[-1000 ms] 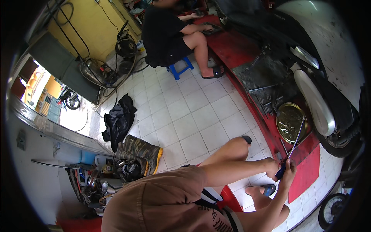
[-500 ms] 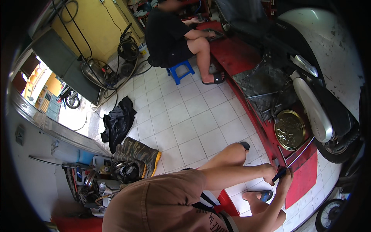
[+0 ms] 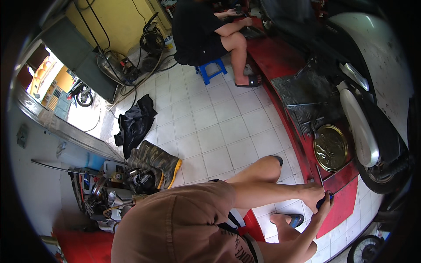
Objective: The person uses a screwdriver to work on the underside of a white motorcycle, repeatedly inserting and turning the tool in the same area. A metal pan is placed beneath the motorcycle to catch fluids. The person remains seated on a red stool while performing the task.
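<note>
Both hands meet above the front end of the red lift platform [image 3: 307,164]. My left hand [image 3: 313,196] is closed against a dark blue tool handle [image 3: 321,203], whose exact kind I cannot make out. My right hand [image 3: 325,207] grips the same handle from the other side, fingers curled round it. A thin metal rod [image 3: 342,187] shows just beyond the fingers, slanting over a red flap [image 3: 337,211]; whether it joins the handle is unclear. Close by on the platform lies a round gold-coloured tray [image 3: 330,148] with dark, shiny contents.
A motorcycle [image 3: 359,127] stands on the platform, with loose tools on the patterned metal plate [image 3: 291,90]. Another person in black [image 3: 197,33] sits on a blue stool [image 3: 210,71]. Camouflage boots [image 3: 158,162], a black cloth [image 3: 135,125] and a hose-fed machine [image 3: 112,63] stand to the left.
My hands have shifted slightly right and closer together, covering more of the blue handle. The bright rod that reached toward the motorcycle's wheel now shows lower and shorter. The whole view has shifted a little.
</note>
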Tool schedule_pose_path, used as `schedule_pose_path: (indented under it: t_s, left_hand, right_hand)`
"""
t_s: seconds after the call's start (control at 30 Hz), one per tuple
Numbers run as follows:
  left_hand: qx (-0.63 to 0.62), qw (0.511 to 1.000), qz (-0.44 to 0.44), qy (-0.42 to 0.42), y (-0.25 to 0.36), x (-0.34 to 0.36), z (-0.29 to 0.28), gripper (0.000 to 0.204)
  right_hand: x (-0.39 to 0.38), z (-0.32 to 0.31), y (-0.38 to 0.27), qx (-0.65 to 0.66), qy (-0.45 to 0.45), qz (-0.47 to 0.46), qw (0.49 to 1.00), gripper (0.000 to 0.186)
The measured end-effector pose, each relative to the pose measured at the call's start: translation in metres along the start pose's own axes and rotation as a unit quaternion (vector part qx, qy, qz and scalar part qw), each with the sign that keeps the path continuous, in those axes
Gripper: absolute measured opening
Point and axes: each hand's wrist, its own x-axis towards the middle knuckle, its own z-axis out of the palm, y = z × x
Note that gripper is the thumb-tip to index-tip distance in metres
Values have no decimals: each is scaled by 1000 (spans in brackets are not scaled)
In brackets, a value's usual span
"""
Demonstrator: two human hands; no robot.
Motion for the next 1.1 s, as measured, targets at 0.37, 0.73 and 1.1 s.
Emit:
schedule_pose_path:
  t_s: [0.37,0.73,1.1]
  left_hand:
    - [-10,997,-6,81,-13,10,-20,17]
    - [-125,981,34,145,-8,11,-26,32]
    - [-155,982,106,5,3,33,-17,29]
  right_hand:
    - [11,-17,7,36,-6,70,997,33]
    - [1,-7,9,144,-116,122,975,47]
    - [12,-11,4,61,-70,58,994,23]
